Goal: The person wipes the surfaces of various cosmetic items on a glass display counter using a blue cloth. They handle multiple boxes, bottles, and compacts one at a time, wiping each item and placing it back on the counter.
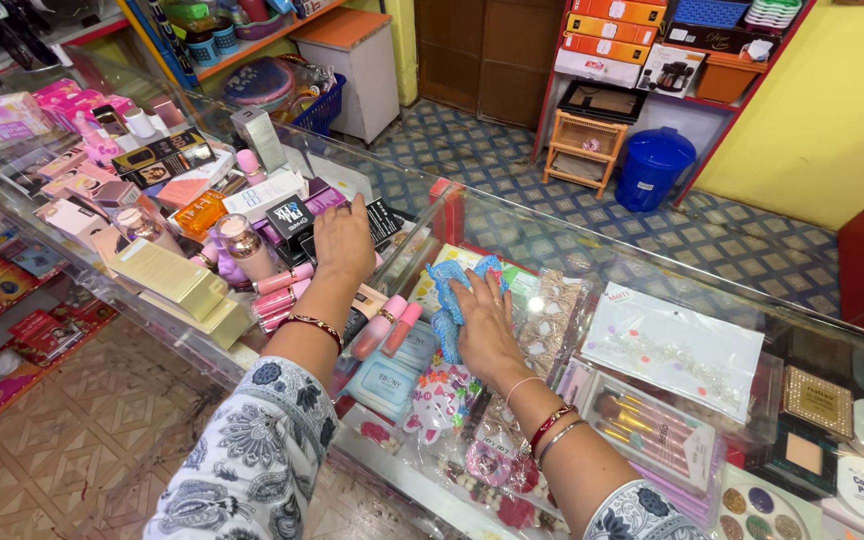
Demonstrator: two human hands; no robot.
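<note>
A patterned sleeve (252, 450) fills the near edge, and its left hand (343, 243) lies flat, fingers spread and holding nothing, on the glass worktop (512, 235) above boxes and pink tubes (282, 285) in the case. To the right, the right hand (485, 325) presses palm-down on a blue cloth (449, 300), fingers loosely spread over it, the cloth touching the glass. Further right, a brush set (642, 425) and compacts (822, 400) lie under the glass.

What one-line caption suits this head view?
Right hand presses a blue cloth on a glass display counter of cosmetics; left hand rests flat nearby.
</note>
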